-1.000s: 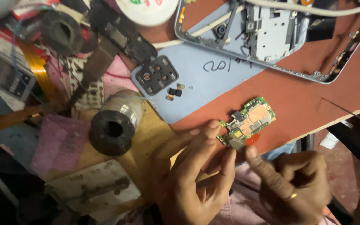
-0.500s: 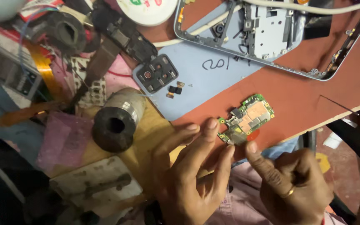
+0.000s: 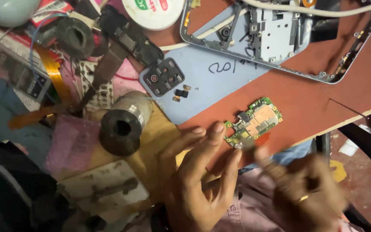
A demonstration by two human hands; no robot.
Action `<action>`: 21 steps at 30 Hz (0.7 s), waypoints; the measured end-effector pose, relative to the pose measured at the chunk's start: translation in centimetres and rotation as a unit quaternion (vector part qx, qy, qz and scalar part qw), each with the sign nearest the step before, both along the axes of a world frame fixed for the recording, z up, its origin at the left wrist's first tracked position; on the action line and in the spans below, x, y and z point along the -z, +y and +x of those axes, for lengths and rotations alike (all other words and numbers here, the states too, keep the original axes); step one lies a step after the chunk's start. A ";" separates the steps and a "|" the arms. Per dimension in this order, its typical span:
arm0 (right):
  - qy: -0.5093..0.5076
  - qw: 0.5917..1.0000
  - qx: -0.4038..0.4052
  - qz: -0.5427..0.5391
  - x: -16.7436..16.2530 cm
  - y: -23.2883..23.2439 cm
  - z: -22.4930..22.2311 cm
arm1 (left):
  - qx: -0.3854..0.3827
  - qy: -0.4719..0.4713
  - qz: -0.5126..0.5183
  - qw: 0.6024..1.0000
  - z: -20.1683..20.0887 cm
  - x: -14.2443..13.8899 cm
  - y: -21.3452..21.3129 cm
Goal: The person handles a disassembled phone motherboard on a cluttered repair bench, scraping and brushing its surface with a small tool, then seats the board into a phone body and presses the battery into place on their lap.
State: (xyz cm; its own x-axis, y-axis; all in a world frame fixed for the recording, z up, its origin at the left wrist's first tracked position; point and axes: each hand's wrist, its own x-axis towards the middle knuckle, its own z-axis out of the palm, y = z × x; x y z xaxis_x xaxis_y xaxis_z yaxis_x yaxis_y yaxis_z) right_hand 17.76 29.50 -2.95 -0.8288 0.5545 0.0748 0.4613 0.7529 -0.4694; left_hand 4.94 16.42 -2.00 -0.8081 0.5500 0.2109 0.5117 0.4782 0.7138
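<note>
Shifted right hand (image 3: 310,193), now blurred, fingers unreadable, beside small green circuit board (image 3: 254,122) near red board's front edge (image 3: 323,107); left hand (image 3: 198,180) spread, fingertips steadying it for careful probing.

This is a phone-repair workbench, crowded and well used. A stripped phone frame (image 3: 280,38) lies at the upper right of the frame, a pale blue back cover (image 3: 207,81) with its camera module sits at centre, and a small green circuit board (image 3: 254,122) rests on a reddish-brown board (image 3: 323,99). Orange flex ribbon (image 3: 52,75), loose parts and packets clutter the upper left.
</note>
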 end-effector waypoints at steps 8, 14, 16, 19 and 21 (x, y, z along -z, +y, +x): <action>0.038 0.993 0.056 -0.094 0.3 -0.7 0.8 | 0.000 0.004 0.015 1.000 -0.2 0.2 0.4; 0.036 0.994 0.057 -0.091 1.7 -1.4 1.6 | -0.007 -0.008 0.038 0.999 -0.1 0.3 0.9; 0.040 0.994 0.045 -0.086 1.6 -1.3 1.3 | -0.012 -0.008 0.032 0.999 0.0 0.2 0.8; 0.040 0.996 0.043 -0.063 1.1 -0.8 1.0 | 0.010 0.022 0.030 0.999 -0.4 0.5 0.5; 0.016 0.997 0.022 -0.073 0.9 -0.3 1.0 | 0.008 0.011 0.019 1.000 -0.4 0.3 0.3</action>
State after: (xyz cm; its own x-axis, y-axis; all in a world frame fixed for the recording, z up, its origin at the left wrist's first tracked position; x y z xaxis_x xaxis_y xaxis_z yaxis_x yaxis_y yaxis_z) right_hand 18.77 29.24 -3.88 -0.8016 0.5976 0.0165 0.4758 0.6545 -0.5876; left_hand 4.55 16.76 -2.29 -0.7943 0.5535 0.2503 0.5351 0.4424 0.7197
